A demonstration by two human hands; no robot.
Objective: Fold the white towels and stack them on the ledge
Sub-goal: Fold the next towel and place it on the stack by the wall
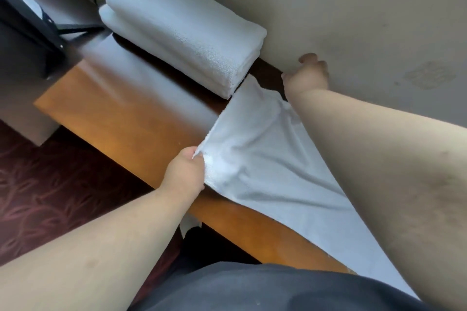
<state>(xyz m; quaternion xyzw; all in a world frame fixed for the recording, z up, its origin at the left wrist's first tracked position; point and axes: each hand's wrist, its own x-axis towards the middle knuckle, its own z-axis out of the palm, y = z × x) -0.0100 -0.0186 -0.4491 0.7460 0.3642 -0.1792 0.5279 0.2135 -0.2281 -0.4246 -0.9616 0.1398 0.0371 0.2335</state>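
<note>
Your left hand [185, 171] pinches the near edge of the unfolded white terry towel [262, 156], thumb and curled fingers clamped on the cloth, and the towel lies spread across the glossy orange-brown wooden ledge [121, 113] with its far corner just beside the stack of folded white towels [182, 30]. Your right hand [307, 73] reaches to the towel's far side against the beige wall [353, 7], its fingers curled, but you cannot tell whether it grips the cloth. The stack sits at the back of the ledge, against the wall.
</note>
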